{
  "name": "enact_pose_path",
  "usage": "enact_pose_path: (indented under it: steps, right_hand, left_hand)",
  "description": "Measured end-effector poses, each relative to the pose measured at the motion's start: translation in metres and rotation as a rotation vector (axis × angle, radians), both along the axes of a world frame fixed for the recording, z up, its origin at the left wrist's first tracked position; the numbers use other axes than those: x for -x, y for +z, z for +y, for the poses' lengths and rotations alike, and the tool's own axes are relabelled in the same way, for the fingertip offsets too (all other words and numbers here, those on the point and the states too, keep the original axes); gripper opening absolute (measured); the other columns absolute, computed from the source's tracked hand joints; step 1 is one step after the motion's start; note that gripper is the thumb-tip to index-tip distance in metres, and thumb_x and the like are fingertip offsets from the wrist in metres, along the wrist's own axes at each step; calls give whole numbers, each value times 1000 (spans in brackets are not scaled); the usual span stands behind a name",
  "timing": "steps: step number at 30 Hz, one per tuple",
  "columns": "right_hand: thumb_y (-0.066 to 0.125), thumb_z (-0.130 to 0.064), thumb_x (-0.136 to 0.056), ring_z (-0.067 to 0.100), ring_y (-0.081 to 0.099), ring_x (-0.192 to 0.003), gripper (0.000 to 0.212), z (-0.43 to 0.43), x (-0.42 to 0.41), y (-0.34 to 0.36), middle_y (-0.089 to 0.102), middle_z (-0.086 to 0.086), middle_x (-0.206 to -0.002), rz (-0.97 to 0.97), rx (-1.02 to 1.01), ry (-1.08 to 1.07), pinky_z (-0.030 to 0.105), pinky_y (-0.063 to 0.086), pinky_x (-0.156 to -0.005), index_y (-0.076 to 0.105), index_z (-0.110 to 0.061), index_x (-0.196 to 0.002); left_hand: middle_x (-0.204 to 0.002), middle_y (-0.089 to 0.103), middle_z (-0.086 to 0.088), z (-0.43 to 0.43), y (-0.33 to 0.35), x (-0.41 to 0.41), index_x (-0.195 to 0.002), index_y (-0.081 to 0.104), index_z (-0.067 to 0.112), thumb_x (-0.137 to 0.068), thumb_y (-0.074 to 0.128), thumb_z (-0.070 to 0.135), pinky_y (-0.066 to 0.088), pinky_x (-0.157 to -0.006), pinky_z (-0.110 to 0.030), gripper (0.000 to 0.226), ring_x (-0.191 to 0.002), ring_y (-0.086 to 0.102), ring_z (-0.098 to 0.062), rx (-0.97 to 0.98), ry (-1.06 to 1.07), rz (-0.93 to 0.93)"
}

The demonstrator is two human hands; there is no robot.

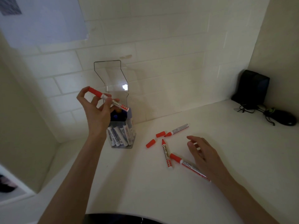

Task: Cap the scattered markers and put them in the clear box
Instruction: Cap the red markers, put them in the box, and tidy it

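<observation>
Leave the right hand (204,153) low over the white counter (145,191), fingers loose and straight, gripping nothing. Cannot tell whether it touches the capped marker (186,164) lying partly beneath it. From there, reach for the uncapped marker (166,154) just to the left, tip pointing away, and pair it with the near cap (150,143). Save the far cap (160,134) for the second uncapped marker (178,128), almost tip-to-mouth beside it.

Further out, finish the drop first, with the left hand (98,110) raised above the clear box (122,145) and pinching the held marker (107,99) at cap end and barrel. Tip the tail end down and aim for a gap among the blue markers (119,135) standing inside. Let go only once well within the mouth — probably a tight fit, so no forcing. Stay off the open lid (111,75) standing up behind the box; likely enough to topple the box if knocked. Ignore the dark boxy device (252,88) and black mouse (284,118) in the back corner.
</observation>
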State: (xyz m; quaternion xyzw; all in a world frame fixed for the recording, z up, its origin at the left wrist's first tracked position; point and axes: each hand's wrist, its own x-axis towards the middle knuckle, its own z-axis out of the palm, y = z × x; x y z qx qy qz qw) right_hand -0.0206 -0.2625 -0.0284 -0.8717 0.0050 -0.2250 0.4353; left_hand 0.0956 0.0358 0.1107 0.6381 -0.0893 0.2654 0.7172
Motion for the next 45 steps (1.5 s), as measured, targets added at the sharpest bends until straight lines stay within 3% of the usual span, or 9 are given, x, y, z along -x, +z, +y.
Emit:
enact_pose_path:
  steps: [5,14,19,26,31,37,45]
  right_hand:
    - [42,-47,-97,1,58,-98,37,0,2,2,58,-17,-110,-4,-5,-1,28,52,-82,59,-30,-126]
    - [41,-49,-96,4,59,-97,39,-2,1,0,59,-18,-109,-14,-10,-5,29,51,-80,60,-30,-124]
    - [42,-49,-97,5,59,-97,37,-1,-1,-2,59,-17,-109,-9,-8,1,30,52,-81,59,-32,-124]
    - [46,-41,-100,2,59,-98,29,-3,1,-1,59,-19,-110,7,-10,-6,29,51,-84,59,-32,-125]
    - [45,-41,-100,2,59,-98,30,-3,2,0,58,-19,-110,7,-3,-5,27,51,-82,59,-31,-126]
    - [46,-40,-101,1,59,-97,29,-3,0,-2,58,-20,-110,18,13,-5,25,48,-82,59,-32,-126]
    - [46,-37,-102,0,58,-98,28,-4,2,0,58,-19,-111,19,2,-8,22,47,-80,60,-32,-125]
  left_hand:
    - [-122,65,-14,-10,2,-9,-144,22,24,-100,56,-2,61,-92,-40,62,-100,76,-20,-11,111,-95]
    - [-125,64,-6,-10,-2,-27,-142,22,24,-99,56,-4,63,-86,-43,61,-98,75,-14,-353,77,-65]
    - [-111,62,15,0,-5,-30,-143,20,23,-99,54,-5,57,-70,-12,62,-90,73,-1,-422,117,-25]
    - [-128,65,-11,-5,2,-38,-146,21,24,-102,52,3,63,-79,-43,58,-88,73,-22,-742,107,-47]
    - [-121,65,-6,4,2,-37,-148,28,30,-102,61,23,58,-76,-35,57,-89,67,-18,-889,240,-83]
    - [-116,68,-3,11,15,-33,-144,39,32,-103,58,28,51,-74,-26,45,-90,66,-17,-1030,302,-163]
    - [-119,71,-8,-10,15,-30,-133,41,25,-101,63,26,61,-85,-47,38,-95,72,-28,-988,184,-87]
